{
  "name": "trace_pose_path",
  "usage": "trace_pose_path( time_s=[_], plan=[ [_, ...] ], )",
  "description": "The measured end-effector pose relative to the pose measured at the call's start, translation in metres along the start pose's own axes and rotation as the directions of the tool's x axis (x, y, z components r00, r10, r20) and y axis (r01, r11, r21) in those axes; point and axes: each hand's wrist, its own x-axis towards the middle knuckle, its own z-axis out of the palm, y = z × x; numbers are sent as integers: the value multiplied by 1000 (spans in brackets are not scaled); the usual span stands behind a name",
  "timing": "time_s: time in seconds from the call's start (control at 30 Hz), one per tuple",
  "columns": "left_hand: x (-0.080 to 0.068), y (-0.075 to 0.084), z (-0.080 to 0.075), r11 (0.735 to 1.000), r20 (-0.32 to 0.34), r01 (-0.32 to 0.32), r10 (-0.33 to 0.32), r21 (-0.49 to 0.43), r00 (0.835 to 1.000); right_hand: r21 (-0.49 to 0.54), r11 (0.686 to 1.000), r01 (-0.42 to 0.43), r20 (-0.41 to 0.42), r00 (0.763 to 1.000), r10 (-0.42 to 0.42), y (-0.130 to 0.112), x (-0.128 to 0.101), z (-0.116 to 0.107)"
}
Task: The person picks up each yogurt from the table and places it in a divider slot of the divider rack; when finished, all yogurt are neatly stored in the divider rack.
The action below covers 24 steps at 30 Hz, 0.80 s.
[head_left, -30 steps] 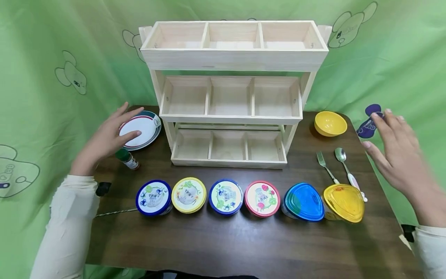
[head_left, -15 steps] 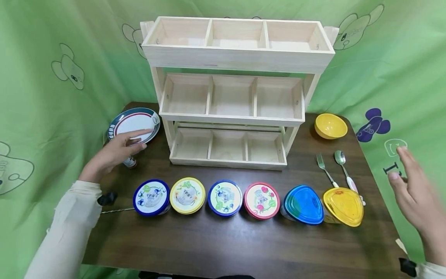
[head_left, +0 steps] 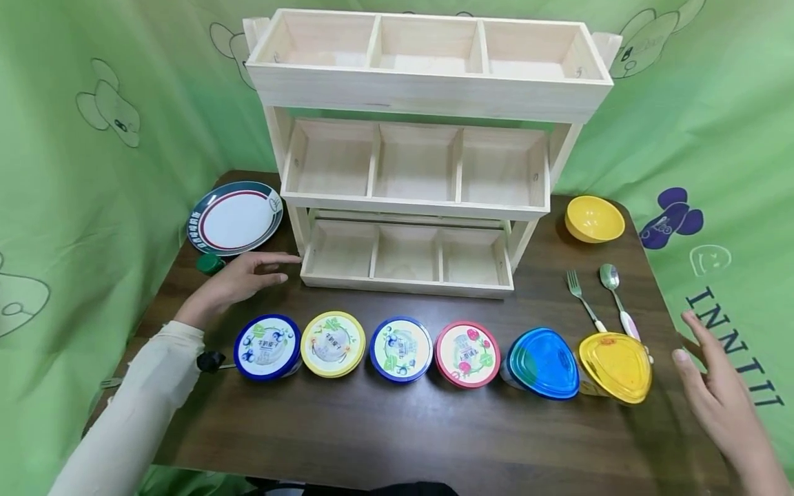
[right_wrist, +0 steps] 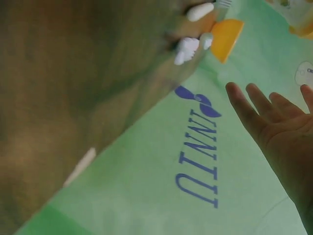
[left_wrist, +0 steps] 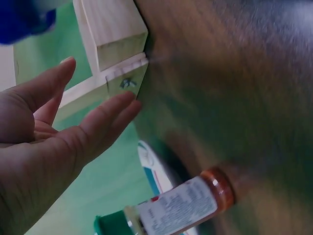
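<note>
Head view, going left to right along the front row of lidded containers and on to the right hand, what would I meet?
Round blue-rimmed tub, round yellow-rimmed tub, second round blue-rimmed tub, round red-rimmed tub, triangular blue-lidded container, triangular yellow-lidded container, right hand.

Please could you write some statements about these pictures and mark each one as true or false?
1. In the head view, the yellow bowl is to the right of the wooden rack. True.
2. The left hand is gripping the plate. False: the left hand grips nothing; its fingers are near the rack's lower left corner, and the plate lies farther back.
3. In the head view, the fork lies to the left of the spoon. True.
4. The red-lidded jar is first from the left in the row. False: the red-lidded jar is fourth.
5. The right hand holds nothing. True.
</note>
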Motion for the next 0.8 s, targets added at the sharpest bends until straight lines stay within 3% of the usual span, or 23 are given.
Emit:
trace_pose_path(
  time_s=[0.17,0.23,0.3,0.4,0.43,0.53,0.67,0.8],
  plan=[
    [6,-5,6,998,12,40,-40,-38,999,101,995,6,4,1000,-7,-3,-13,10],
    [8,-6,9,996,20,58,-56,-63,998,222,975,21,-3,1000,-21,-5,-17,14],
    [10,-6,10,994,21,75,-74,-83,997,360,932,37,-10,999,-36,-7,-21,19],
    [10,-7,11,992,18,76,-74,-101,997,550,834,27,-8,1000,-28,-12,-28,25],
    [11,-7,12,992,16,68,-66,-104,998,579,815,11,-7,1000,-9,-14,-30,27],
    [11,-9,14,993,14,43,-41,-110,999,592,804,-57,7,998,65,-18,-36,32],
    [13,-11,17,993,13,7,-5,-117,1000,558,813,-166,47,984,169,-20,-42,39],
    [16,-12,20,990,14,11,-9,-143,1000,534,811,-237,80,970,231,-19,-46,46]
  ],
)
